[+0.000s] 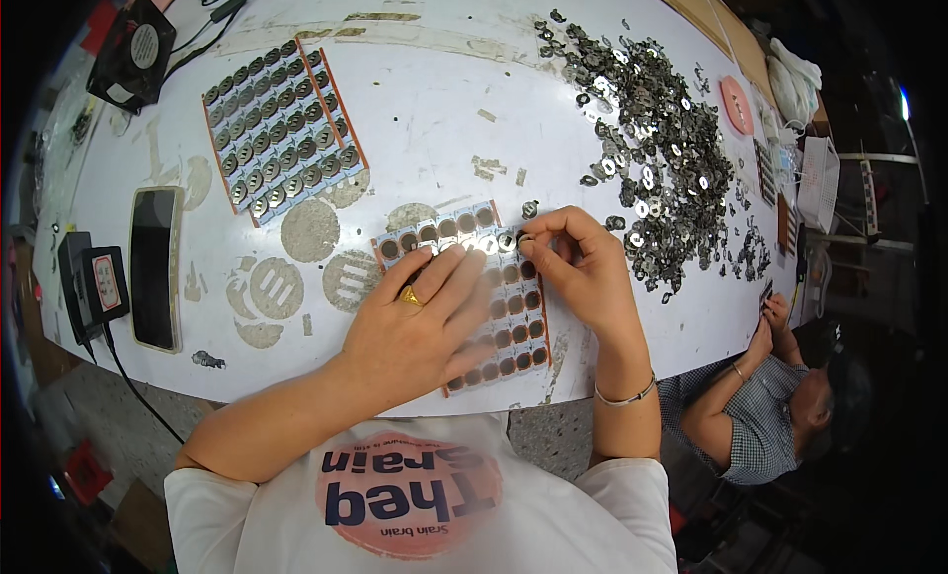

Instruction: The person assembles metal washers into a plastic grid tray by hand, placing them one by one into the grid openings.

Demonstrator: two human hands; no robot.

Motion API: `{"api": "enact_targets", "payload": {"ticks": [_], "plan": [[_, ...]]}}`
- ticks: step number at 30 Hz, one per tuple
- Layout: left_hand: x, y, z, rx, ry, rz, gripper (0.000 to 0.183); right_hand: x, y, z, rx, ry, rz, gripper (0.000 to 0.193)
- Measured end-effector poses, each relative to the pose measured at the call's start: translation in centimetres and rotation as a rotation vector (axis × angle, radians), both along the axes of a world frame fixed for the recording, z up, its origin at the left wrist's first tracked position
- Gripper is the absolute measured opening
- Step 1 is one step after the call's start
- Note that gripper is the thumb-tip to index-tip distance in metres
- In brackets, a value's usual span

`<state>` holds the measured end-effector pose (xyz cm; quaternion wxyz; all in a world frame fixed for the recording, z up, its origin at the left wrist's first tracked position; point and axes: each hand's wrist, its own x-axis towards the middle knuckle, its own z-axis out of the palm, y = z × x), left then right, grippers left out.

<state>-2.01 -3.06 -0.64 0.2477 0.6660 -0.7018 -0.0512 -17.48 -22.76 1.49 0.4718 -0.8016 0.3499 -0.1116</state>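
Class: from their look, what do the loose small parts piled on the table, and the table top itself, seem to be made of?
Loose parts: probably stamped metal, grey and shiny, with bright glints. Table top: seemingly a white painted or laminated board, matt, worn and stained; the core is hidden.

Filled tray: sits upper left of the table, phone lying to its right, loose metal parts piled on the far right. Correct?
Not quite. In the head view the phone lies to the left of and below the filled tray, not to its right. The tray is upper left, and the loose metal parts are piled on the right.
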Motion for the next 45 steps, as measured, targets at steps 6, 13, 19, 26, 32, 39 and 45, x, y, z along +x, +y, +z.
{"api": "enact_targets", "payload": {"ticks": [6, 13, 19, 26, 32, 39, 45], "plan": [[-0.2, -0.1, 0.2, -0.011, -0.019, 0.017, 0.06, -0.5, 0.1, -0.3, -0.115, 0.006, -0.014, 0.018], [-0.4, -0.1, 0.1, -0.018, -0.052, 0.039, 0.06, 0.0, -0.1, 0.2, 0.018, 0.039, 0.033, 0.02], [-0.5, -0.2, 0.0, -0.046, -0.02, 0.037, 0.058, 0.4, -0.2, 1.1, -0.311, -0.027, 0.053, 0.02], [-0.3, 0.0, 0.1, -0.057, -0.019, 0.024, 0.056, 2.5, -1.2, 0.8, -0.953, 0.052, 0.285, 0.024], [0.2, 0.4, 0.1, -0.056, 0.072, 0.024, 0.06, 2.0, 0.0, 2.0, 0.237, -0.28, -0.083, 0.014], [1.9, 3.0, 0.9, 0.089, 0.109, 0.172, 0.091, 1.8, 3.6, 1.7, 0.748, -0.348, -0.126, 0.036], [2.5, 3.9, 0.1, 0.122, 0.132, 0.168, 0.089, 3.1, 7.4, 1.3, 0.227, -0.066, -0.064, 0.016]]}}
